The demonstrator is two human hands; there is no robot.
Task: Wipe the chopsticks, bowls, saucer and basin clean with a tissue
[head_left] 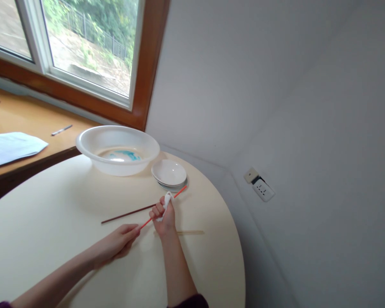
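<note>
A thin red chopstick (pixel 180 191) runs slantwise above the round table. My left hand (pixel 123 241) pinches its lower end. Around its middle, my right hand (pixel 164 216) is closed on a crumpled white tissue (pixel 167 200), and the red tip sticks out beyond the fist. Behind the right hand, a dark brown chopstick (pixel 128 213) lies on the tabletop, its right end hidden by the fingers. Pale wooden chopsticks (pixel 191 232) rest nearer to me, partly covered by the right wrist; their exact number is hard to make out.
A large white plastic basin (pixel 118 169) with a blue patch inside stands at the back of the round table (pixel 51 205). Beside it are stacked small white dishes (pixel 169 172). The wooden desk (pixel 25 113) at left bears a pen (pixel 61 130) and papers (pixel 13 147). Walls border the right.
</note>
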